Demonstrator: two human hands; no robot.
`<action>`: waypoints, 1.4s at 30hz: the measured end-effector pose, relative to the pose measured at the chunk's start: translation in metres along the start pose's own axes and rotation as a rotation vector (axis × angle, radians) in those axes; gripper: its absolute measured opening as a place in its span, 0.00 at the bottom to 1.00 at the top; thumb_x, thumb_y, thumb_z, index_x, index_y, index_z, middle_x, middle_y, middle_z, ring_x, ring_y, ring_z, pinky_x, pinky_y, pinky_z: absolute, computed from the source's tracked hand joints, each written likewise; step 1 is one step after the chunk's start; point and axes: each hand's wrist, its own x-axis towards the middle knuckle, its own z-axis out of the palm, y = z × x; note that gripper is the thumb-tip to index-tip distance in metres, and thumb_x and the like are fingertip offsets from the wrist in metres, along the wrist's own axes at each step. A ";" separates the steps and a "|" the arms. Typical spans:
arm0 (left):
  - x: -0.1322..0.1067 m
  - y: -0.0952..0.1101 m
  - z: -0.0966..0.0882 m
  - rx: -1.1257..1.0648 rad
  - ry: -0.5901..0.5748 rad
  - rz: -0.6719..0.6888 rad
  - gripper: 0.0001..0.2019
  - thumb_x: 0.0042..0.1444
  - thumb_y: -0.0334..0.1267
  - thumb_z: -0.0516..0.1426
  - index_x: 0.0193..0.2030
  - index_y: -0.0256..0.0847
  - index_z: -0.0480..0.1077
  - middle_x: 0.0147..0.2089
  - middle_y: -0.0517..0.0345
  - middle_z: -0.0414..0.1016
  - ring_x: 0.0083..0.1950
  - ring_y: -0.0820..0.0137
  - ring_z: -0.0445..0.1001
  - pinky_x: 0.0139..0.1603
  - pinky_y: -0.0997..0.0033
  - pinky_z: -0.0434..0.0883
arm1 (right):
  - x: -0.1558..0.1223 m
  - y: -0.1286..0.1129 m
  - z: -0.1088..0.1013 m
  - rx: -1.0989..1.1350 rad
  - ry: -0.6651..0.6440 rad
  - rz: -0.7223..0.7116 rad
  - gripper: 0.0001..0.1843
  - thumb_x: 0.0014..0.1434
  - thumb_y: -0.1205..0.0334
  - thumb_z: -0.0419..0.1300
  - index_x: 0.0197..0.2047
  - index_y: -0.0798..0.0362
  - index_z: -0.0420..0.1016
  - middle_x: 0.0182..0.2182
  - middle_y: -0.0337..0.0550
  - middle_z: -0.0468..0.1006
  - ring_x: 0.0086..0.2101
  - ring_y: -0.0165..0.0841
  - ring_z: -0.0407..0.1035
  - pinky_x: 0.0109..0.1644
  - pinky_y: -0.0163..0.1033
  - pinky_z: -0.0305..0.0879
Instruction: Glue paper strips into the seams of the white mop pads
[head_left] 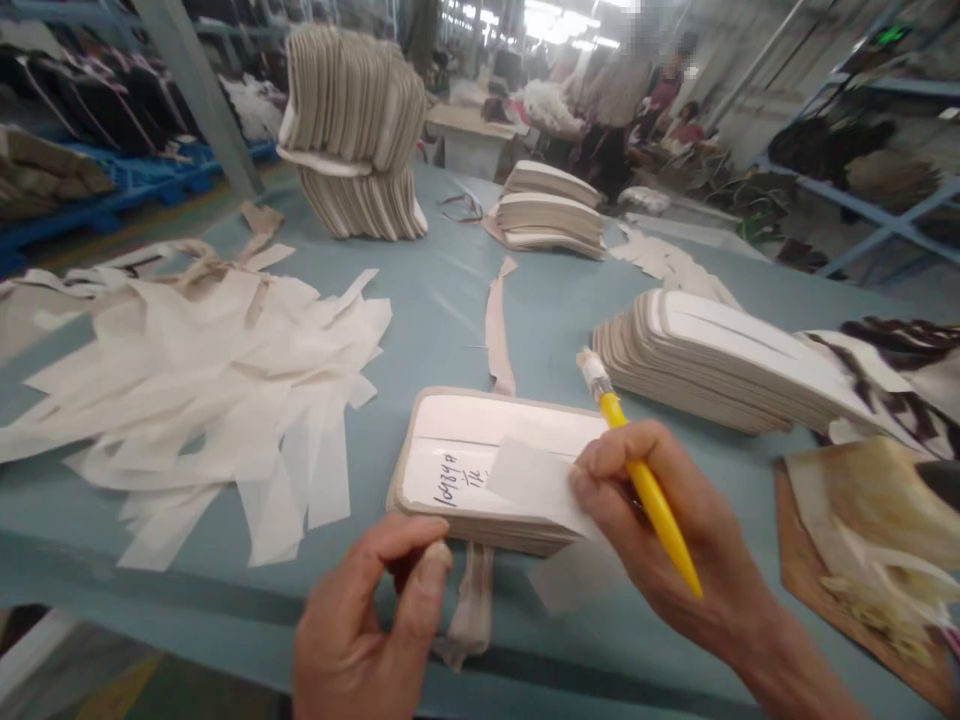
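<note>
A stack of padded panels (465,425) lies in front of me, its white top marked with a dark line and handwriting. My right hand (660,520) grips a brush (660,510) with a yellow handle and whitish bristles pointing up and away. Between that hand's thumb and fingertips is also a thin, translucent white strip (532,480), lying over the top panel. At the stack's near left corner, my left hand (375,610) has thumb and forefinger pinched; whatever may be between them is hidden. Under the stack runs a fabric band (472,600).
Loose white strips (225,390) pile up on the left. More panel stacks stand at the back left (352,130), back centre (551,210) and right (720,355). A brown board (810,580) with stained cloth lies at the right edge. People work in the background.
</note>
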 end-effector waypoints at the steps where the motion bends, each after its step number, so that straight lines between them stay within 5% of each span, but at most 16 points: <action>1: 0.001 -0.007 -0.004 0.062 0.021 -0.002 0.05 0.69 0.44 0.62 0.48 0.55 0.80 0.38 0.66 0.83 0.35 0.73 0.81 0.41 0.77 0.78 | 0.003 0.003 0.000 -0.026 -0.035 -0.003 0.08 0.70 0.68 0.59 0.41 0.46 0.65 0.26 0.31 0.71 0.22 0.28 0.64 0.26 0.32 0.62; 6: 0.022 -0.029 -0.018 0.281 0.088 0.017 0.06 0.69 0.47 0.61 0.49 0.55 0.78 0.36 0.67 0.81 0.34 0.73 0.78 0.40 0.75 0.75 | 0.024 0.007 0.019 -0.039 -0.188 -0.059 0.11 0.69 0.73 0.57 0.42 0.45 0.64 0.24 0.27 0.69 0.22 0.27 0.63 0.26 0.32 0.60; 12: 0.042 -0.040 -0.014 0.343 0.034 -0.044 0.09 0.67 0.48 0.60 0.50 0.53 0.77 0.33 0.67 0.78 0.30 0.72 0.74 0.38 0.74 0.74 | 0.053 0.004 0.040 -0.089 -0.341 -0.114 0.14 0.63 0.77 0.56 0.43 0.45 0.63 0.25 0.27 0.68 0.22 0.25 0.62 0.27 0.31 0.56; 27: 0.068 -0.042 -0.004 0.232 -0.073 -0.194 0.09 0.64 0.47 0.61 0.48 0.53 0.81 0.32 0.66 0.74 0.31 0.70 0.72 0.37 0.69 0.70 | 0.070 0.005 0.063 -0.225 -0.364 -0.060 0.07 0.62 0.67 0.58 0.42 0.46 0.65 0.23 0.31 0.71 0.20 0.29 0.62 0.25 0.35 0.53; 42: 0.084 -0.050 -0.009 0.211 -0.096 -0.135 0.09 0.67 0.45 0.61 0.50 0.55 0.82 0.36 0.68 0.80 0.31 0.72 0.72 0.37 0.70 0.71 | 0.080 0.010 0.056 -0.209 -0.450 -0.068 0.09 0.61 0.68 0.60 0.41 0.45 0.65 0.23 0.30 0.69 0.20 0.29 0.57 0.26 0.37 0.48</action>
